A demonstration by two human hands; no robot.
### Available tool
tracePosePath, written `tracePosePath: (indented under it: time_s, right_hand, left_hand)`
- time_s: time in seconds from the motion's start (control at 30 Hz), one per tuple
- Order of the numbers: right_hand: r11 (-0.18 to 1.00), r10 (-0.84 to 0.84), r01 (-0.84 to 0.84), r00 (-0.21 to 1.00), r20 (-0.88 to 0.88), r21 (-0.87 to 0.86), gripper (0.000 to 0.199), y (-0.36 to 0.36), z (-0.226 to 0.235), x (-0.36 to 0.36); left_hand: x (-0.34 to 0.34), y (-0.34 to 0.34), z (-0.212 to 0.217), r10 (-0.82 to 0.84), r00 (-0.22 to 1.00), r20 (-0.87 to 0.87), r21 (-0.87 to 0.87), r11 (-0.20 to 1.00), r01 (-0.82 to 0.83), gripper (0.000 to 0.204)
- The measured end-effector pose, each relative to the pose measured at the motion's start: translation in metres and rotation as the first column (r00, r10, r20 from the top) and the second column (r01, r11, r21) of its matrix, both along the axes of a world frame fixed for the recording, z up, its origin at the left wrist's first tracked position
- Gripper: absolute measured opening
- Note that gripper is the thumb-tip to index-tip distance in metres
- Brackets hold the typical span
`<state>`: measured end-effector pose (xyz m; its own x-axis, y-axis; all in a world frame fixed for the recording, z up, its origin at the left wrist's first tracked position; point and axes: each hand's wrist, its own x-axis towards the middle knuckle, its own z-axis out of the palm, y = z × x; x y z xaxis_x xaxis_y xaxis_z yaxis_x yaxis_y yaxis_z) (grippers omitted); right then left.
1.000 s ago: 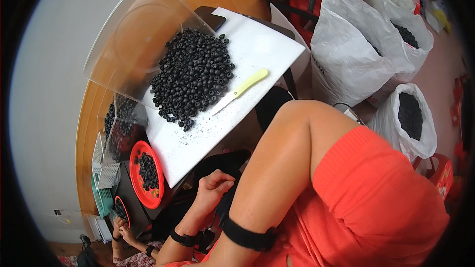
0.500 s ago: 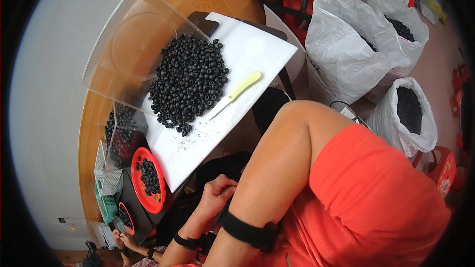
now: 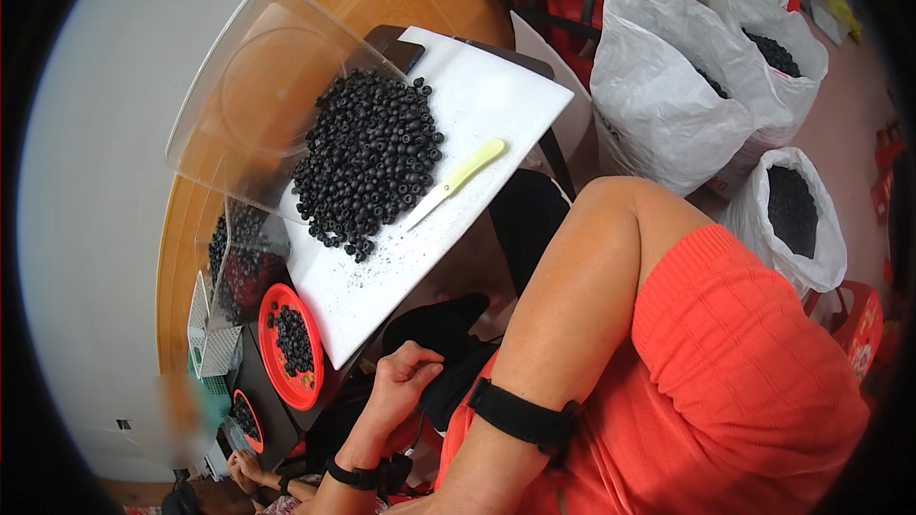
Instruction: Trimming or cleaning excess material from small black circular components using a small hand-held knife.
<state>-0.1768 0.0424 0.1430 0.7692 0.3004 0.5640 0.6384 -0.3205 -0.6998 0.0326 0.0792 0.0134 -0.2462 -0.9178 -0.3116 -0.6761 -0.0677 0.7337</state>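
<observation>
Behind the raised arm [image 3: 611,324], both hands partly hidden.

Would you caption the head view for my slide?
Black beads heaped beside a yellow-handled knife on a white board.

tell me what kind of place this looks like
Probably a small home or workshop sorting spot for black beads or seeds: a heap of them on a white board with a knife, and big white sacks of the same on the floor.

3 white sacks [image 3: 658,105] of black pieces, right
</observation>
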Motion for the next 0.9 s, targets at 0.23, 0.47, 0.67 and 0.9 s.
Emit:
tracePosePath:
  time_s: [0.23,0.47,0.67,0.9]
  right_hand:
    - [0.998,-0.06,0.06,0.995,-0.081,-0.005,0.019,0.014,-0.003,-0.002]
    - [0.998,0.013,-0.004,0.986,-0.163,0.056,0.02,-0.015,0.002,-0.022]
    - [0.065,-0.755,0.946,0.254,0.604,-0.318,0.017,-0.123,-0.089,-0.059]
    - [-0.36,-0.784,0.825,-0.016,0.62,-0.435,0.016,-0.154,-0.143,-0.059]
  left_hand:
    - [-0.017,-0.022,0.015,-0.027,0.998,-0.057,-0.085,0.996,0.022,0.013]
    - [-0.014,0.001,0.051,-0.055,0.998,-0.044,-0.089,0.995,0.051,0.014]
    - [0.029,0.006,0.071,0.31,0.95,-0.02,-0.299,0.905,-0.302,0.005]
    - [-0.004,-0.054,0.025,0.269,0.962,-0.038,-0.828,0.531,-0.181,0.011]
